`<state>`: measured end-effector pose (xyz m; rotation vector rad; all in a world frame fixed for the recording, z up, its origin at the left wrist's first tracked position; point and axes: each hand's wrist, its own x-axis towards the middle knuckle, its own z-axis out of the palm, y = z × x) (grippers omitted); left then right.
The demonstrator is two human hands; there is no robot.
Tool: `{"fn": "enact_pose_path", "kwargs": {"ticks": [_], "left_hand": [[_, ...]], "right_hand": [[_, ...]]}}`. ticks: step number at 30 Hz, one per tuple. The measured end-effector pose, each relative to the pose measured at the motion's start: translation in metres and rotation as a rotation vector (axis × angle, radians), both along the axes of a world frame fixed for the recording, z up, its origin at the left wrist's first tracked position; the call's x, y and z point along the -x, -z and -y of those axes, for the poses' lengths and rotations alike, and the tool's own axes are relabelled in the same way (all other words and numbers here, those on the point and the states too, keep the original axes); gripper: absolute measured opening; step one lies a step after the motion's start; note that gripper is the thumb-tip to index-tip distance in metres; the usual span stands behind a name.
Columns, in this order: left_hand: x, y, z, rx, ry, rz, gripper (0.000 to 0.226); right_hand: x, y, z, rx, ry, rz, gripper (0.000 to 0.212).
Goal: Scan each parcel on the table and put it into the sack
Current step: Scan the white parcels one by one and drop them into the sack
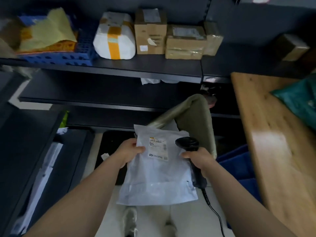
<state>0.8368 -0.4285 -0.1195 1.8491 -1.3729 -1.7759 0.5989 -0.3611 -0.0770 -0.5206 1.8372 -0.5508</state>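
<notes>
Pinching the mailer [159, 177] by its left edge in the left hand [130, 151], keeping the label [158, 148] up for the scanner [187, 143] gripped in the right hand [198, 159], probably just near of the olive sack [193, 113].

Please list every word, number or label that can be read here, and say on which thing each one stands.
No text is readable enough to quote.
Shipping label on the white mailer bag: print and barcodes, too blurred.
Tall cardboard box: top label blurred.
Flat cardboard box: taped label blurred.
Barcode scanner: no readable marking.
</notes>
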Motion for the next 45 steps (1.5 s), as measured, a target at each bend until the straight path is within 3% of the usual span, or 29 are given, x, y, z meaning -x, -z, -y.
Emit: {"fn": "enact_pose_path", "kwargs": {"ticks": [4,8,11,13,19,22,27,30,33,41,45], "left_hand": [[-0.001,0.044,0.032,-0.027,0.146,0.111,0.011],[0.001,0.093,0.054,-0.138,0.183,0.173,0.040],[0.007,0.129,0.057,-0.249,0.109,0.050,0.013],[0.011,0.145,0.054,-0.279,0.077,0.021,0.007],[0.008,0.165,0.045,-0.078,-0.103,-0.014,0.008],[-0.008,0.157,0.045,0.003,-0.227,-0.028,0.028],[-0.030,0.159,0.043,0.086,-0.267,-0.004,0.035],[-0.028,0.166,0.041,0.171,-0.187,0.075,0.035],[-0.025,0.165,0.039,0.242,-0.060,0.202,0.034],[-0.016,0.108,0.027,0.359,0.394,0.518,0.032],[0.002,0.043,0.005,0.597,0.669,0.632,0.024]], "right_hand": [[-0.007,0.036,0.023,-0.079,0.083,-0.017,0.012],[-0.006,0.074,0.038,-0.136,0.131,-0.079,0.022],[0.000,0.101,0.046,-0.153,0.143,-0.111,0.021],[0.003,0.118,0.051,-0.149,0.150,-0.114,0.021],[0.000,0.150,0.066,-0.096,0.162,-0.087,0.024],[-0.006,0.163,0.081,-0.061,0.185,-0.086,0.035],[-0.011,0.197,0.101,-0.028,0.188,-0.106,0.038],[-0.015,0.217,0.094,-0.154,0.125,-0.104,0.043],[-0.016,0.220,0.083,-0.224,0.023,-0.155,0.034],[-0.021,0.149,0.032,0.001,-0.140,-0.293,0.018],[-0.027,0.087,-0.016,0.073,-0.089,-0.316,0.022]]}}
